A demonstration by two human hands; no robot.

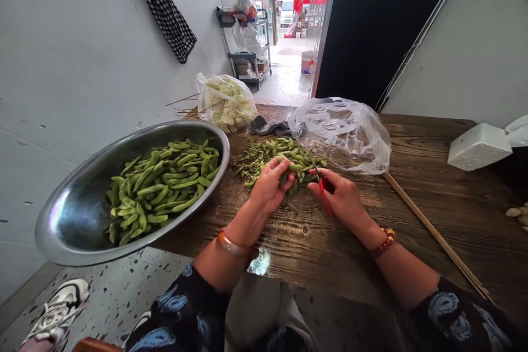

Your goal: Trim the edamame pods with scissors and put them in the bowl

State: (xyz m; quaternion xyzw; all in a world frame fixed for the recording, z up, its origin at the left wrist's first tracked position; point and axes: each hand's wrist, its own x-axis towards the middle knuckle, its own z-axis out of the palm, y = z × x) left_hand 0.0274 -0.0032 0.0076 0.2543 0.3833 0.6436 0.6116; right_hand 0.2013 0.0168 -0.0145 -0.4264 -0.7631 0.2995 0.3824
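Between the thumb and fingers of my left hand [270, 184] is a green edamame pod [295, 167], its tip pointing right. My right hand [340, 195] is closed around red-handled scissors [324, 195], whose dark blades point up and left, close to the pod. Behind both hands lies a loose pile of edamame pods [284, 147] with small trimmed bits at its left side. A large steel bowl [78, 214] on the left holds many more pods, heaped toward its right side.
A clear bag of cauliflower [226, 102] and a dark grey cloth [270, 125] sit at the table's back. An open plastic bag [350, 132] lies behind my right hand. Wooden skewers [437, 234] and a white tissue box [478, 147] are on the right.
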